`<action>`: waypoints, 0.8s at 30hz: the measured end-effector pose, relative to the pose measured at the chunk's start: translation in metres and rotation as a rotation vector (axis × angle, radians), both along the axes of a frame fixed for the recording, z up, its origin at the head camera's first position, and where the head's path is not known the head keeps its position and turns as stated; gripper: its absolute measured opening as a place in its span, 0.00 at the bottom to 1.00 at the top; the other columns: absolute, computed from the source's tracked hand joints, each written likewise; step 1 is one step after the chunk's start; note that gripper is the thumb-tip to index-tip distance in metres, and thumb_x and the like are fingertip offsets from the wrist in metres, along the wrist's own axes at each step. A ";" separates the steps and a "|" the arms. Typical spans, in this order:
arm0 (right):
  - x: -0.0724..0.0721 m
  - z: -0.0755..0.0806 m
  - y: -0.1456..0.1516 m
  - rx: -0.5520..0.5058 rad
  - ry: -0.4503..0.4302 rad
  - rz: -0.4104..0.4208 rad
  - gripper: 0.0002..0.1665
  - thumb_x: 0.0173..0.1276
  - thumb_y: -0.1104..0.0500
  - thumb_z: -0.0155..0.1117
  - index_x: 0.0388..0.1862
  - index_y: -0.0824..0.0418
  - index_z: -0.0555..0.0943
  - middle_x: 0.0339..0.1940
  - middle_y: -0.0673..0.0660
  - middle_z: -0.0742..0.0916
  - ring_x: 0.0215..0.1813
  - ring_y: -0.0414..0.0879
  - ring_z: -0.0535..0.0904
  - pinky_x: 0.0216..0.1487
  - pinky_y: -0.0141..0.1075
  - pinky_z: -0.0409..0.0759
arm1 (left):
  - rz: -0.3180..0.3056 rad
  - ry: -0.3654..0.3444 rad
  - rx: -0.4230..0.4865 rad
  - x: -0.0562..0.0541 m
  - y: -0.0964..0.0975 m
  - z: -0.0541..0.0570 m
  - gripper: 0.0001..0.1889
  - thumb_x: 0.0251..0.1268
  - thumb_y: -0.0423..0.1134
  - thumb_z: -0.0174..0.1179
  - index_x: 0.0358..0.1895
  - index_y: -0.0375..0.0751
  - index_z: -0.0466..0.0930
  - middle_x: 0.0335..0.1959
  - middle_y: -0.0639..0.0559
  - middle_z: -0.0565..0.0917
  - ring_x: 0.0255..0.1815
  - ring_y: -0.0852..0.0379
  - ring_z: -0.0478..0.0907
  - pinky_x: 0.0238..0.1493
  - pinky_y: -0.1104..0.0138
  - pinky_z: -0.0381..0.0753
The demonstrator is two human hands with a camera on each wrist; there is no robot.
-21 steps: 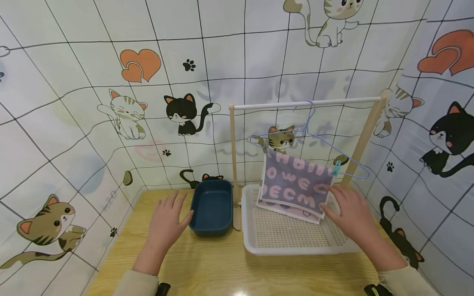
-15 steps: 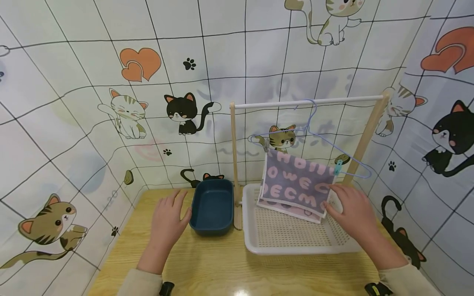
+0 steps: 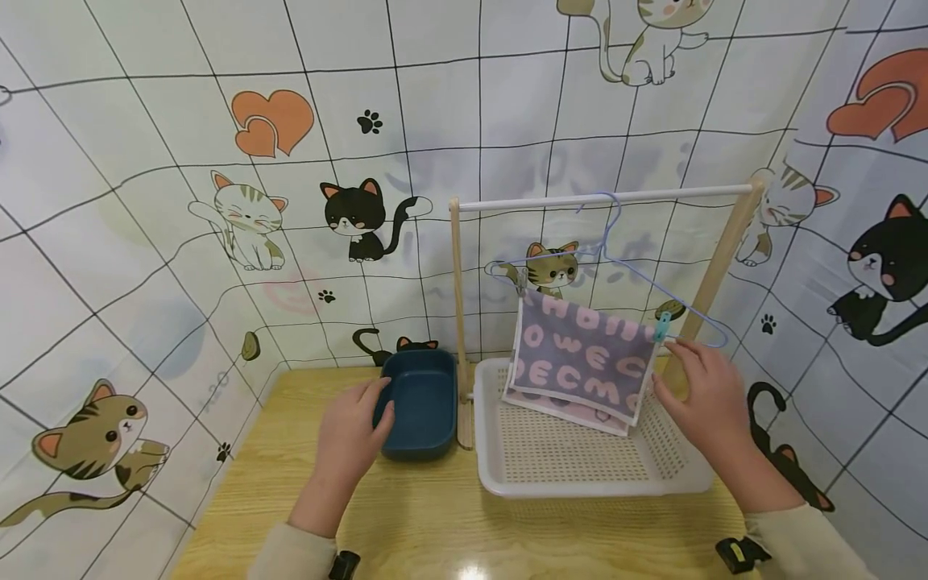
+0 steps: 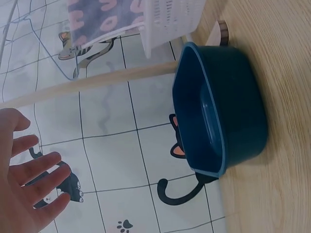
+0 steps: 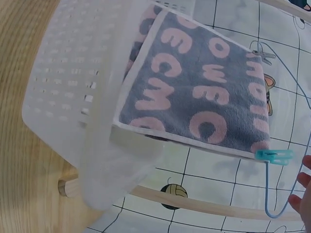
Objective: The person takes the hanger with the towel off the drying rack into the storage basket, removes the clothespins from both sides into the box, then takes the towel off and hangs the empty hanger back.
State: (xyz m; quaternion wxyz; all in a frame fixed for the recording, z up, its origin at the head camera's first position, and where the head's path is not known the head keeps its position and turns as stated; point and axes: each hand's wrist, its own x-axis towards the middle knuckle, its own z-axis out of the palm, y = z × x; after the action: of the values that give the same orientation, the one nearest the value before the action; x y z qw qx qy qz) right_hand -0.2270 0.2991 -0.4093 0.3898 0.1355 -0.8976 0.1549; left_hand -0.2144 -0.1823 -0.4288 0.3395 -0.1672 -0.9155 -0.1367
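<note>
A purple towel (image 3: 580,346) with pink letters hangs folded from a blue wire hanger (image 3: 641,282). A teal clothespin (image 3: 663,326) pins its right corner and a grey clip (image 5: 264,53) pins the other. My right hand (image 3: 706,399) is just beside the towel's right edge, below the teal clothespin. In the right wrist view its fingers (image 5: 295,201) are apart from the clothespin and hold nothing. My left hand (image 3: 354,425) overlaps the left side of a dark blue tub (image 3: 420,449) in the head view. The left wrist view shows its fingers loosely spread, away from the tub.
The hanger hooks over the white rod (image 3: 522,204) of a wooden-legged rack (image 3: 458,282). Under the towel stands a white perforated basket (image 3: 573,490). All rest on a wooden table (image 3: 406,524), with cat-printed sheeting (image 3: 435,105) behind and at both sides.
My left hand has moved right, toward the blue tub. My right hand has shifted right and up, off the towel's edge. The towel stays nearly where it was.
</note>
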 end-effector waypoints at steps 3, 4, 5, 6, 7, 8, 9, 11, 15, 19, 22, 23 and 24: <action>-0.003 0.003 0.004 -0.034 -0.007 -0.028 0.34 0.55 0.56 0.66 0.60 0.70 0.73 0.59 0.71 0.74 0.56 0.71 0.69 0.51 0.68 0.64 | -0.011 -0.009 0.007 0.003 0.007 0.002 0.19 0.64 0.40 0.64 0.56 0.39 0.80 0.44 0.43 0.84 0.40 0.45 0.82 0.37 0.54 0.82; -0.005 0.003 0.005 -0.042 -0.007 -0.043 0.34 0.55 0.56 0.66 0.60 0.69 0.73 0.60 0.71 0.74 0.56 0.71 0.69 0.51 0.68 0.64 | -0.015 -0.008 0.005 0.003 0.010 0.001 0.19 0.64 0.41 0.64 0.57 0.39 0.80 0.44 0.44 0.84 0.40 0.45 0.82 0.37 0.54 0.82; -0.006 0.004 0.006 -0.050 -0.008 -0.059 0.35 0.55 0.55 0.66 0.61 0.69 0.72 0.61 0.71 0.73 0.57 0.72 0.68 0.51 0.69 0.63 | -0.021 -0.009 0.005 0.003 0.012 0.002 0.19 0.63 0.40 0.64 0.57 0.39 0.80 0.45 0.44 0.84 0.40 0.46 0.82 0.37 0.54 0.82; -0.007 0.005 0.007 -0.063 -0.012 -0.076 0.35 0.55 0.55 0.66 0.61 0.69 0.72 0.62 0.71 0.73 0.57 0.72 0.68 0.51 0.69 0.63 | -0.025 -0.009 0.003 0.003 0.014 0.002 0.19 0.63 0.40 0.64 0.57 0.40 0.80 0.45 0.44 0.84 0.41 0.46 0.82 0.38 0.55 0.82; -0.009 0.005 0.008 -0.073 -0.018 -0.094 0.35 0.56 0.55 0.66 0.61 0.69 0.72 0.63 0.71 0.72 0.57 0.72 0.68 0.51 0.69 0.63 | -0.030 -0.009 0.000 0.003 0.017 0.002 0.19 0.63 0.40 0.64 0.57 0.40 0.80 0.45 0.45 0.84 0.41 0.46 0.82 0.38 0.55 0.82; -0.010 0.006 0.008 -0.084 -0.025 -0.109 0.35 0.56 0.55 0.66 0.60 0.69 0.72 0.64 0.72 0.72 0.58 0.73 0.67 0.51 0.70 0.63 | -0.035 -0.008 -0.003 0.002 0.019 0.002 0.19 0.63 0.40 0.65 0.57 0.40 0.80 0.46 0.45 0.83 0.42 0.46 0.82 0.39 0.55 0.82; -0.011 0.007 0.009 -0.092 -0.032 -0.124 0.34 0.57 0.55 0.65 0.60 0.70 0.71 0.64 0.72 0.71 0.58 0.74 0.67 0.51 0.70 0.63 | -0.040 -0.004 -0.005 0.002 0.022 0.002 0.19 0.62 0.40 0.65 0.57 0.40 0.80 0.47 0.45 0.83 0.43 0.46 0.82 0.39 0.55 0.82; -0.012 0.009 0.010 -0.112 -0.057 -0.144 0.34 0.58 0.55 0.65 0.60 0.71 0.71 0.65 0.73 0.70 0.59 0.74 0.66 0.52 0.70 0.62 | -0.051 -0.004 -0.012 0.001 0.026 0.002 0.19 0.62 0.40 0.65 0.57 0.41 0.80 0.47 0.45 0.83 0.41 0.47 0.82 0.37 0.56 0.82; -0.015 0.013 0.011 -0.139 -0.114 -0.175 0.35 0.61 0.55 0.65 0.63 0.72 0.69 0.67 0.73 0.69 0.62 0.74 0.64 0.56 0.70 0.60 | -0.073 -0.006 -0.029 0.001 0.034 0.002 0.19 0.63 0.41 0.64 0.56 0.42 0.80 0.48 0.47 0.83 0.40 0.49 0.82 0.33 0.59 0.82; -0.020 0.016 0.013 -0.167 -0.146 -0.194 0.36 0.63 0.53 0.62 0.65 0.72 0.66 0.66 0.74 0.69 0.62 0.74 0.64 0.55 0.70 0.60 | -0.086 0.004 -0.041 0.001 0.041 0.002 0.17 0.65 0.41 0.63 0.56 0.43 0.81 0.49 0.48 0.82 0.42 0.50 0.82 0.33 0.60 0.81; -0.024 0.017 0.015 -0.186 -0.156 -0.196 0.37 0.65 0.53 0.61 0.67 0.72 0.65 0.65 0.74 0.70 0.62 0.74 0.64 0.55 0.69 0.59 | -0.099 0.018 -0.047 0.002 0.045 0.002 0.17 0.64 0.40 0.63 0.55 0.43 0.81 0.49 0.49 0.82 0.42 0.51 0.81 0.33 0.61 0.81; -0.026 0.018 0.016 -0.193 -0.160 -0.193 0.38 0.65 0.54 0.61 0.68 0.71 0.64 0.64 0.73 0.70 0.62 0.74 0.64 0.56 0.69 0.59 | -0.105 0.023 -0.049 0.002 0.047 0.002 0.17 0.64 0.40 0.64 0.55 0.43 0.81 0.49 0.48 0.82 0.41 0.51 0.81 0.32 0.61 0.81; -0.027 0.018 0.017 -0.200 -0.162 -0.189 0.38 0.65 0.54 0.61 0.69 0.71 0.64 0.64 0.73 0.70 0.62 0.73 0.64 0.56 0.69 0.58 | -0.110 0.027 -0.050 0.002 0.048 0.003 0.17 0.63 0.40 0.65 0.55 0.43 0.81 0.49 0.48 0.82 0.41 0.51 0.81 0.33 0.61 0.81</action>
State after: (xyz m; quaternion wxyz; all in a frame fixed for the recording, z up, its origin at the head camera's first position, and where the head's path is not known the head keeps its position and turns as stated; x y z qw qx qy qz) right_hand -0.2539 0.3162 -0.3910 0.3407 -0.0021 -0.9149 0.2165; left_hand -0.2122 -0.1339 -0.4262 0.3394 -0.2275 -0.9034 -0.1298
